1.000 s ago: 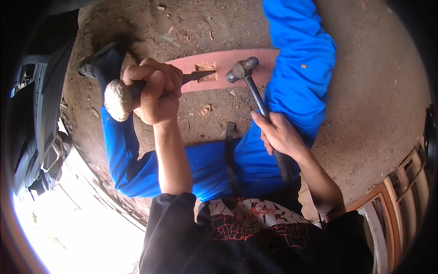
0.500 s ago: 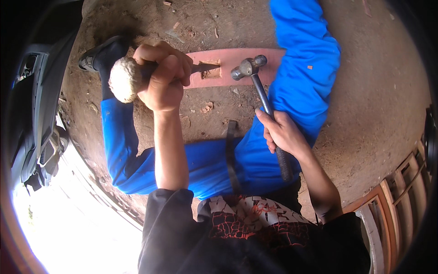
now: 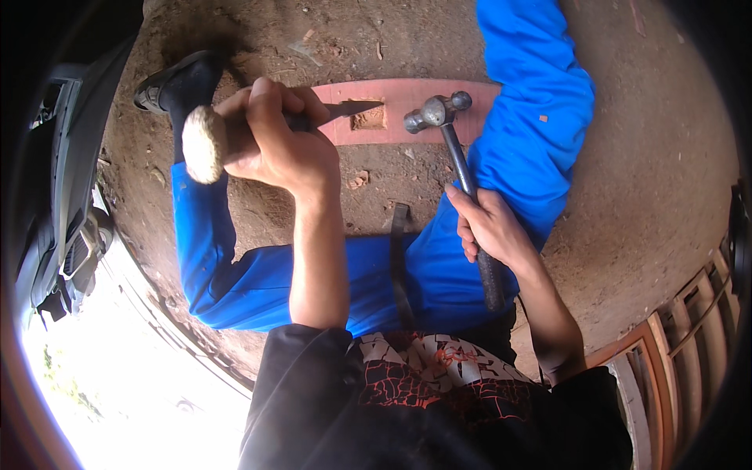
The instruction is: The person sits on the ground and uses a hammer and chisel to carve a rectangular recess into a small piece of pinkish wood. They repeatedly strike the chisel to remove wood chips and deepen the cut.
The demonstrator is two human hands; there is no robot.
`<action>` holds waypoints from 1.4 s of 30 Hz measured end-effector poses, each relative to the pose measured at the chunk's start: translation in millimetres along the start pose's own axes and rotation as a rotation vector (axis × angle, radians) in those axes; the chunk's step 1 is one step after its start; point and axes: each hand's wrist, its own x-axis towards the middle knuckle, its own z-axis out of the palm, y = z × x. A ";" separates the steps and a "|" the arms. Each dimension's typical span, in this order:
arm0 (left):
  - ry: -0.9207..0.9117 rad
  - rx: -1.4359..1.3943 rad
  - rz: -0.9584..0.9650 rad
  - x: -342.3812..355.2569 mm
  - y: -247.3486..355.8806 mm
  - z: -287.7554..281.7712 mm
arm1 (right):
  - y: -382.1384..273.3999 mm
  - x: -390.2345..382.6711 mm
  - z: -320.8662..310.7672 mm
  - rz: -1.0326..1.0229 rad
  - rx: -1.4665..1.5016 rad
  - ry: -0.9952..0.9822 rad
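Note:
My left hand (image 3: 286, 137) is wrapped round a chisel (image 3: 345, 109), whose pale, frayed butt end (image 3: 204, 145) sticks out toward the left. Its dark blade points right and lies over the upper part of a rectangular recess (image 3: 368, 118) cut in a reddish wooden board (image 3: 431, 88). Whether the tip touches the wood I cannot tell. In my right hand (image 3: 496, 229) is a ball-peen hammer (image 3: 457, 149), gripped midway along its dark handle. The metal head hangs above the board, right of the recess and apart from the chisel.
My legs in blue trousers (image 3: 313, 286) spread around the board, the right one over its right end. Wood chips (image 3: 358, 180) lie on the dirt floor (image 3: 642, 157). A dark strap (image 3: 399, 266) crosses the trousers. Slatted wooden frames (image 3: 689, 337) stand at lower right, dark equipment (image 3: 78, 180) at left.
My left hand has turned at the wrist, and the chisel blade has swung up from inside the recess toward its upper edge. The hammer has shifted slightly right.

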 end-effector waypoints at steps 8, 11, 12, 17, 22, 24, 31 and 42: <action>-0.740 0.095 0.100 -33.6 15.1 -38.6 | 1.0 2.1 2.2 0.029 0.068 0.007; -0.800 -0.085 -0.014 -23.2 10.4 -44.6 | 0.4 1.9 2.7 0.015 0.047 0.015; -0.793 -0.161 -0.023 -18.6 8.1 -44.8 | -0.2 1.9 2.9 0.016 0.044 0.017; -0.565 -0.273 -0.100 5.0 8.3 -40.3 | 0.3 1.3 1.6 0.014 0.047 0.020; -0.560 -0.144 -0.025 -21.7 11.2 -34.6 | 3.6 2.8 0.4 0.023 0.073 0.016; -0.680 0.026 0.022 -43.5 21.3 -28.7 | 3.9 2.9 0.7 0.043 0.107 0.028; -0.870 0.115 0.275 -99.7 15.8 -17.5 | 3.5 4.1 -2.1 -0.392 0.024 -0.084; -0.798 0.097 0.313 -92.7 13.0 -23.6 | 0.2 2.7 4.0 -0.319 -0.010 0.062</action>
